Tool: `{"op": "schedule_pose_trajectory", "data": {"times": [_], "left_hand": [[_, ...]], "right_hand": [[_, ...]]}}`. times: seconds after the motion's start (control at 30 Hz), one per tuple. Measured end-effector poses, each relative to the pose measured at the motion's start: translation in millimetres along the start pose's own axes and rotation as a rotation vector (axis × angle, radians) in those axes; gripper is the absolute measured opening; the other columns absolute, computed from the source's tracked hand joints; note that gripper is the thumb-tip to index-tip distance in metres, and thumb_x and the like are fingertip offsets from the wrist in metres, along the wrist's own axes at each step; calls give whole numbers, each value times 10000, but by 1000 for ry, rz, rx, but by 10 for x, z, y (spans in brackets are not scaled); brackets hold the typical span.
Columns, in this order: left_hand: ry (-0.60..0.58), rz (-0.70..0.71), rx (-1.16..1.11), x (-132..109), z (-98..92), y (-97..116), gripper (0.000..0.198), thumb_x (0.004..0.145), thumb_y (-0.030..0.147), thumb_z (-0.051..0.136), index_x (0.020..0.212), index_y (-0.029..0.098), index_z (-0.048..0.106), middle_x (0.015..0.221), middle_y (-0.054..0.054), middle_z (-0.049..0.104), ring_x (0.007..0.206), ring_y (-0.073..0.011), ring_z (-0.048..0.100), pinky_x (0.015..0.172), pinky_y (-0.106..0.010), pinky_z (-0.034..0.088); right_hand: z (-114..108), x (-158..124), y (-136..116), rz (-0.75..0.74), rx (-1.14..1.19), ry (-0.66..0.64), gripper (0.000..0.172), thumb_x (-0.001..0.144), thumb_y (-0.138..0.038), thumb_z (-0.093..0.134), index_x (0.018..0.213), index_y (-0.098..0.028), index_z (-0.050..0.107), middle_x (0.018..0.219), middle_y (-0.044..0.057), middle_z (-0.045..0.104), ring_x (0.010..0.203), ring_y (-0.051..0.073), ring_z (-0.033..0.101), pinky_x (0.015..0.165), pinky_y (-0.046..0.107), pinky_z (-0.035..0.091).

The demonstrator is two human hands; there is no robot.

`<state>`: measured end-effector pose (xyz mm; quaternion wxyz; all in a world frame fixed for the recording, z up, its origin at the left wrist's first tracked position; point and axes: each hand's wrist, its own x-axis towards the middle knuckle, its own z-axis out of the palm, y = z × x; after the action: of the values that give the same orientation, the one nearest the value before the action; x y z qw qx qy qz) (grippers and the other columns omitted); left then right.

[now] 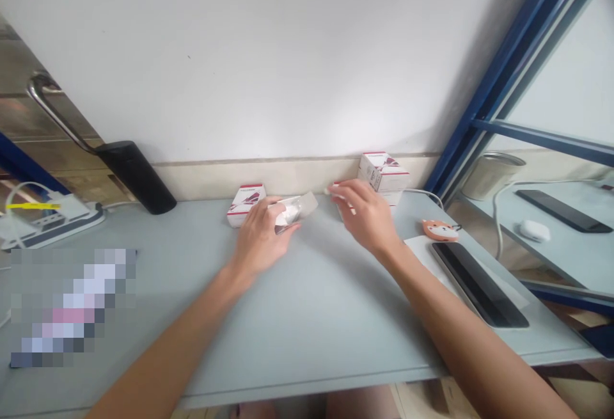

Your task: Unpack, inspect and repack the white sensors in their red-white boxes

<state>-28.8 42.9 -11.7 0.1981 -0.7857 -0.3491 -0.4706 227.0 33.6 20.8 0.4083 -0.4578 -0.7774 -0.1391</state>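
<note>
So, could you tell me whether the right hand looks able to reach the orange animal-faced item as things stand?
Probably yes: the orange item is to the right of the right hand, and nothing visibly blocks the way between them, though whether that hand holds something is unclear.

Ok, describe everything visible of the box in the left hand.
The box looks like thin, pale cardboard, its open end and flap facing right. A pale, shiny patch shows at the opening, too blurred to identify. The left hand grips its left part over the table; whether box and table touch is unclear.
</note>
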Motion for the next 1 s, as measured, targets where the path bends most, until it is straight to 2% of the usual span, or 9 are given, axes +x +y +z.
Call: {"op": "schedule_pose_trajectory", "data": {"times": [0.07,0.17,0.27,0.37,0.57,0.77,0.9,1.0], "left_hand": [[-16,-37,3,5,-9,-5,505,862,289,827,1235,285,486,1248,-98,678,1113,-281,721,826,-404,602],[-31,-32,2,6,-20,-3,510,871,287,819,1251,288,479,1254,-93,679,1133,-278,719,849,-402,599],[-25,-5,1,5,-23,-3,519,867,292,823,1251,289,473,1243,-90,680,1094,-275,726,834,-399,597],[-29,-16,-1,4,-21,-5,525,862,283,828,1250,288,474,1243,-92,680,1081,-276,727,801,-388,593],[-12,-2,-4,-1,-12,-21,513,844,275,843,1225,280,500,1222,-86,684,1056,-271,730,789,-383,593],[-17,-4,13,-5,-16,-30,497,840,281,844,1209,277,511,1210,-89,682,1069,-275,726,816,-395,600],[-4,38,25,-5,-24,-19,523,839,268,848,1222,269,491,1194,-93,683,1042,-271,728,794,-382,599],[-5,76,29,1,-30,6,514,849,259,839,1220,269,484,1205,-101,684,1046,-273,727,824,-401,604]], "right_hand": [[-73,31,93,190,-67,-45,293,1089,-265,488,1237,-259,740,1168,79,753,1001,239,692,749,330,478],[-141,54,235,376,-133,-219,279,1060,-266,508,1188,-256,756,1171,68,769,880,242,700,685,334,436],[-138,52,321,447,-150,-288,272,1045,-252,514,1178,-245,751,1184,76,782,931,268,710,723,346,443],[-89,34,337,489,-163,-250,304,1048,-226,479,1212,-235,735,1198,90,784,961,290,719,751,367,463],[-1,-10,314,475,-151,-241,354,1060,-232,429,1183,-212,760,1209,148,757,986,304,732,786,384,503],[-28,7,323,466,-125,-274,422,1041,-177,403,1292,-202,741,1274,143,756,1057,324,727,845,410,517],[-91,30,250,392,-35,-95,401,1017,-150,414,1211,-206,761,1205,105,771,972,275,732,801,375,519],[-126,13,77,192,127,-2,358,1017,-166,437,1156,-234,760,1173,78,760,846,203,713,722,328,516]]}}
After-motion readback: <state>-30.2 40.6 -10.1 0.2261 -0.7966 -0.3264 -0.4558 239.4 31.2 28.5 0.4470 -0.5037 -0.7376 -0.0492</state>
